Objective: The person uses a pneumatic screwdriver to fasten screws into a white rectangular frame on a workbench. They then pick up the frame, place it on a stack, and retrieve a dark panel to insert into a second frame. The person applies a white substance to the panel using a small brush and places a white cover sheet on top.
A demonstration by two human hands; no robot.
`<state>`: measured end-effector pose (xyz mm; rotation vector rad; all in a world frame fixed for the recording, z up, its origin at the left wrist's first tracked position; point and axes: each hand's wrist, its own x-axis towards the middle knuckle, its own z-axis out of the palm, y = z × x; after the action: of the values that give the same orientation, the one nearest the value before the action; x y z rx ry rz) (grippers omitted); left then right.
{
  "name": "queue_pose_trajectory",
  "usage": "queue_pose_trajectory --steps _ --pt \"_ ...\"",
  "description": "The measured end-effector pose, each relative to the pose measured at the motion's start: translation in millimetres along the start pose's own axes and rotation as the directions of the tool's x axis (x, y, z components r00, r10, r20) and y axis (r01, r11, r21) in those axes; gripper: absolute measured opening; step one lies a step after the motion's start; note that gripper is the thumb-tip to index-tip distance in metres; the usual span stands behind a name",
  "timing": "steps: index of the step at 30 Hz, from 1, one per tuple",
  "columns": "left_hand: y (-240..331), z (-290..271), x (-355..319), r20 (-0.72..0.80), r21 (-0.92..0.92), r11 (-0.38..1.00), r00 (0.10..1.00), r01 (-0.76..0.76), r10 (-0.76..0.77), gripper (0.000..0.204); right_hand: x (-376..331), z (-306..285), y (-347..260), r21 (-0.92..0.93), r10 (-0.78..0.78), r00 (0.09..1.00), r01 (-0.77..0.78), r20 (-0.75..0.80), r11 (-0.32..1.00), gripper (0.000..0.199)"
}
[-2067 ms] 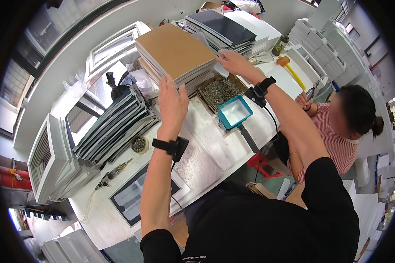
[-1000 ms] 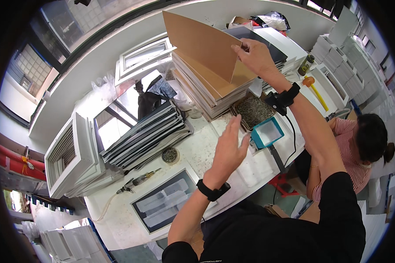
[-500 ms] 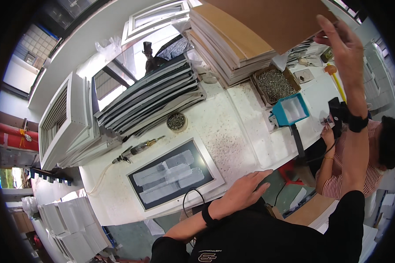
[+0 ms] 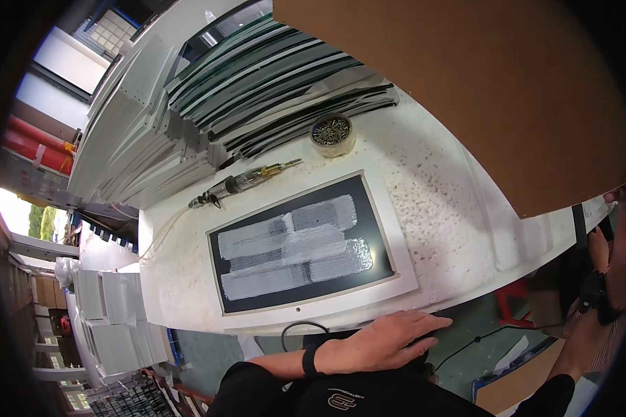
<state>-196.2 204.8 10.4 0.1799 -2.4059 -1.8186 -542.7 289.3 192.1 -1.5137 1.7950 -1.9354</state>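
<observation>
A large brown board [image 4: 480, 76] spans the upper right, tilted over the table. At the far right edge, my right hand [image 4: 620, 201] holds it by the near corner; most of that hand falls in the dark rim. My left hand [image 4: 382, 339] is at the table's front edge with its fingers stretched out, holding nothing. Beyond it lies a white rectangular frame [image 4: 389, 278] around a dark panel [image 4: 306, 295], which bears pale, streaky rectangular patches [image 4: 285, 243]. Behind the frame rests a power screwdriver [image 4: 240, 182] with a brass-coloured tip. A round tub of screws [image 4: 332, 133] stands nearby.
Dark-edged panels [image 4: 271, 76] are stacked at the back of the white table [image 4: 445, 243], with white frames [image 4: 129, 132] piled to their left. White boxes [image 4: 118, 306] stand lower left. At right, a co-worker's hand [image 4: 597, 247] shows near a red stool [image 4: 513, 302].
The brown board has come off the stack at the back toward me and the right, carried by my right hand. My left hand stays outstretched near the front edge. The view has shifted.
</observation>
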Motion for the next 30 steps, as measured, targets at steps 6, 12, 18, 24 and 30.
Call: queue_pose_trajectory --steps 6,12,18,24,30 --pt "7 -7 -112 -0.144 -0.078 0.996 0.989 -0.044 0.033 0.042 -73 34 1 0.029 0.043 0.985 -0.049 0.168 0.998 0.029" --pt "15 -75 -270 -0.877 -0.106 0.975 0.481 -0.198 0.002 0.083 -107 185 -69 0.095 -0.263 0.915 0.245 0.306 0.965 0.012" --pt "21 -101 -451 -0.989 -0.120 0.829 -0.002 -0.546 -0.145 0.095 -154 308 -94 0.136 -0.845 0.381 0.879 0.375 0.457 0.036" --pt "-1 -37 -518 -0.985 -0.138 0.958 -0.062 -0.250 -0.159 0.070 -216 355 -77 0.262 -0.886 0.172 0.916 0.431 0.305 0.036" --pt "-42 -31 -553 -0.984 -0.176 0.928 0.057 -0.329 -0.167 0.059 -253 363 -69 0.263 -0.227 0.683 0.052 0.694 0.963 0.049"
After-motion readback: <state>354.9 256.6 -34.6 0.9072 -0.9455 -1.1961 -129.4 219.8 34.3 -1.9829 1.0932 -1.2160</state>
